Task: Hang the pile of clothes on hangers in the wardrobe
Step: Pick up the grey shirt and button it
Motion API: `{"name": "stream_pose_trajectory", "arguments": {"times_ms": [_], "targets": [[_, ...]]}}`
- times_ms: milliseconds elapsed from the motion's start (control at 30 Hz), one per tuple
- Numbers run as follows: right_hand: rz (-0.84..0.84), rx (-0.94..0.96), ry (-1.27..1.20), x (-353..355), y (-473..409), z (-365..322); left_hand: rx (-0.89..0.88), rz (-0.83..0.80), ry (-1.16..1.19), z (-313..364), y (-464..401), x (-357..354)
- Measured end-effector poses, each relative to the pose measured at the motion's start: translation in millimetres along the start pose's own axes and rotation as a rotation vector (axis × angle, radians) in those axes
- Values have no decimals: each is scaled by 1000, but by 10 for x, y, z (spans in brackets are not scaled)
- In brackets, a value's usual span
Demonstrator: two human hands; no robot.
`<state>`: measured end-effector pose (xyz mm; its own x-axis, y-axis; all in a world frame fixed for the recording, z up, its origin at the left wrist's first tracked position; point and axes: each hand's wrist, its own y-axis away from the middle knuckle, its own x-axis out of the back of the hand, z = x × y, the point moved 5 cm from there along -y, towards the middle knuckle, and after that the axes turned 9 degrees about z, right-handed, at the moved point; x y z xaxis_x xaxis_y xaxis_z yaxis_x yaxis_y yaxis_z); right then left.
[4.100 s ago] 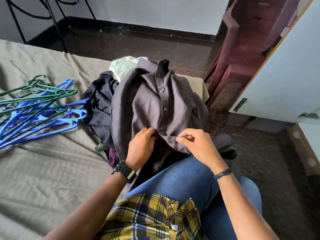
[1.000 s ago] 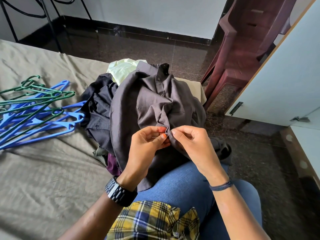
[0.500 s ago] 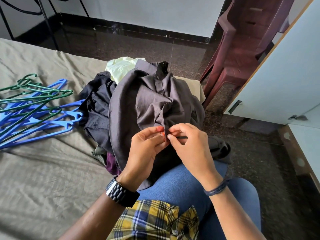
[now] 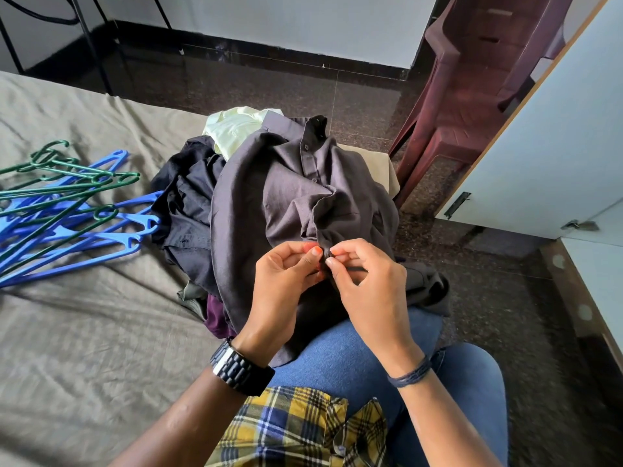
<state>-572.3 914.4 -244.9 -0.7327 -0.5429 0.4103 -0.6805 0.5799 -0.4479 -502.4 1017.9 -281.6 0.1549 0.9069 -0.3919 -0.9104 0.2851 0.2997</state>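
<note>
A grey button-up shirt [image 4: 286, 193] lies on top of the pile of clothes [image 4: 188, 210] at the bed's edge, its lower part draped over my knee. My left hand [image 4: 283, 284] and my right hand [image 4: 364, 284] meet at the shirt's button placket, each pinching the fabric between thumb and fingertips. The placket is bunched up just above my fingers. A pale green garment [image 4: 236, 129] and a black one show under the grey shirt. Several blue and green hangers [image 4: 67, 210] lie in a heap on the bed to the left.
The bed has an olive sheet [image 4: 84, 332]. White wardrobe doors [image 4: 546, 156] with a small handle stand open at the right. Stacked maroon plastic chairs [image 4: 472, 79] stand on the dark floor beyond the pile. Black metal legs are at the far left.
Four seconds ago my hands lay lower on the flat shirt front. Since then they have lifted the placket, bunched it and closed together on it; in the last half second they barely moved.
</note>
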Motion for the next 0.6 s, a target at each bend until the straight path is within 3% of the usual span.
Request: {"name": "stream_pose_trajectory", "arguments": {"times_ms": [267, 467, 600], "targets": [[-16, 130, 103, 0, -13, -22, -129, 36, -129, 62, -13, -21], [-3, -87, -72, 5, -23, 94, -135, 54, -113, 74, -40, -39], [-31, -107, -102, 4, -12, 110, -110, 55, -139, 76, -39, -63]]}}
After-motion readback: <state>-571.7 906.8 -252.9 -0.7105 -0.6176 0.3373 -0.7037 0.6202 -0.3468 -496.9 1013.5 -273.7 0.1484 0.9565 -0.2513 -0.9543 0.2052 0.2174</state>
